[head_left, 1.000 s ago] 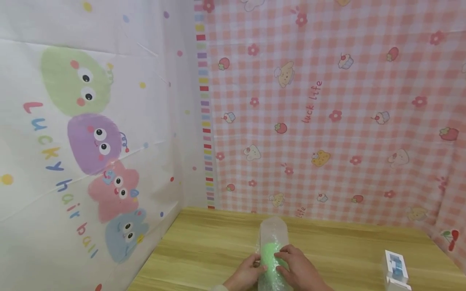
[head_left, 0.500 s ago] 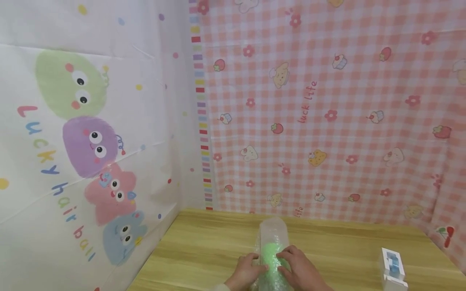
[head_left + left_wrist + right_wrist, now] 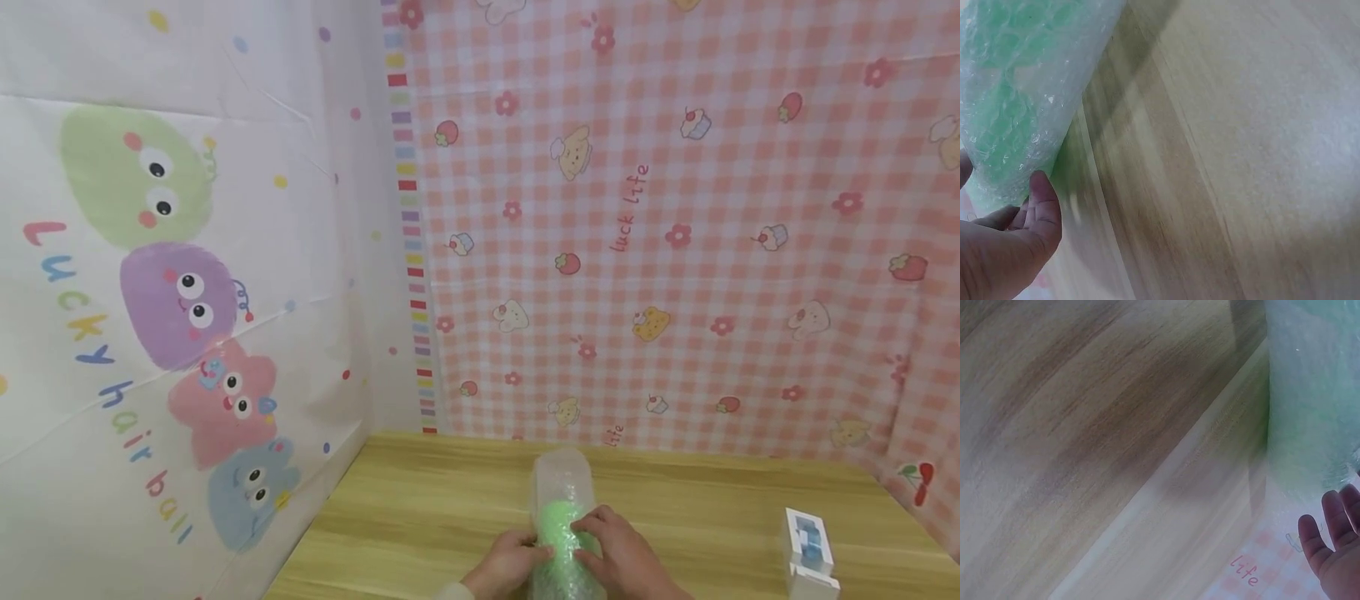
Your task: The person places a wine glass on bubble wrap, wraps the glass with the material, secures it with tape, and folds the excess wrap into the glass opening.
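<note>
A green object, rounded and elongated, lies wrapped in clear bubble wrap near the front of the table. The wrap extends past its far end. From the left, my left hand grips the bundle, thumb lying on top. My right hand holds the opposite side with thumb and fingers against the wrap. The left wrist view shows fingertips at the edge of the bubbled sheet. In the right wrist view, bent fingers sit by the bundle's end. The plastic blurs the green object's details.
A white box with a blue item in its window stands on the right of the wood-grain table. Behind rises a pink checked cloth. A white cartoon-printed sheet hangs at the left.
Both hands stay on the bubble-wrapped bundle, with small finger shifts; the left fingers have moved slightly along its side. The head view has turned slightly to the right.
</note>
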Tool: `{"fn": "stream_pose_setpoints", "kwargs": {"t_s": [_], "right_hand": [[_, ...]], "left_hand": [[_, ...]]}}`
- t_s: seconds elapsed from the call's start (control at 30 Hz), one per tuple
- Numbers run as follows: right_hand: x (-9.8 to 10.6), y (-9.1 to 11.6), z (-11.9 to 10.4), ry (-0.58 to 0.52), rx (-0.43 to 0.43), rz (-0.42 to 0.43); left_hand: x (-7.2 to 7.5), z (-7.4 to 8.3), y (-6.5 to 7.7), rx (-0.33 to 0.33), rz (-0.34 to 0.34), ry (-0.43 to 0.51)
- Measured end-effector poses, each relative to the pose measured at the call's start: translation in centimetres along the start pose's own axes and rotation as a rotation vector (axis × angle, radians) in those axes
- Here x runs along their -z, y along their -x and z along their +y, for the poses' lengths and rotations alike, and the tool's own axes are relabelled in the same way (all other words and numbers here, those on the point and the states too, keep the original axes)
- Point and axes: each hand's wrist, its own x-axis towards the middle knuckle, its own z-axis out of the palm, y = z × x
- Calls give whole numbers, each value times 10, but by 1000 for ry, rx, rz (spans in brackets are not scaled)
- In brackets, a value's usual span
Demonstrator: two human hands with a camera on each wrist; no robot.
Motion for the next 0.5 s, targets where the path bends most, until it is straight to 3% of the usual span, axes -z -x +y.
{"fn": "stream_pose_setpoints", "kwargs": {"t_s": [0.27,0.5], "right_hand": [[3,2,2,-21,-20,8],[7,5,1,-80,-102,-24]], "left_hand": [[-6,0,-2,-19,16,88],[-11,4,-3,-36,70,-14]]}}
